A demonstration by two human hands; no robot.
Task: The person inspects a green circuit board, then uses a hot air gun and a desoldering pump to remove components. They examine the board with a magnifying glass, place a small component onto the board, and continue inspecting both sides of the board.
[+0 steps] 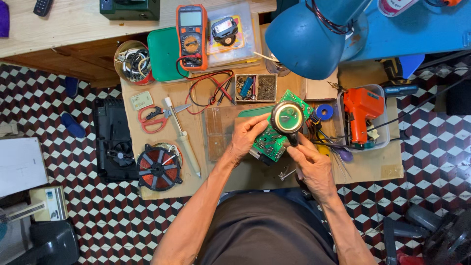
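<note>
Clearly both hands are busy over the middle of the cardboard-covered bench [162,189]. The left hand [245,137] is curled around the near-left edge of a green circuit board [274,140], thumb on top and fingers tucked beneath, so it is closed on the board and tilts it up off the surface. The right hand [311,164] is closed around the dark handle of a round magnifying glass [287,118], holding the lens just above the board's upper half. I judge the board light and stiff but fragile, its soldered parts and pins easily bent, so the bare edges look like the safest place to grip, as the left hand does. The magnifier seems light too, with a glass lens that would scratch or crack if dropped; its handle is the natural hold. Outward from the hands lie a soldering iron [184,137], red-handled scissors [154,117], a copper coil [158,168], a small parts box [255,87] and an orange multimeter [192,37] with red leads. To the right an orange solder gun [362,110] rests in a clear tub, and a blue lamp [309,37] hangs overhead.
</note>
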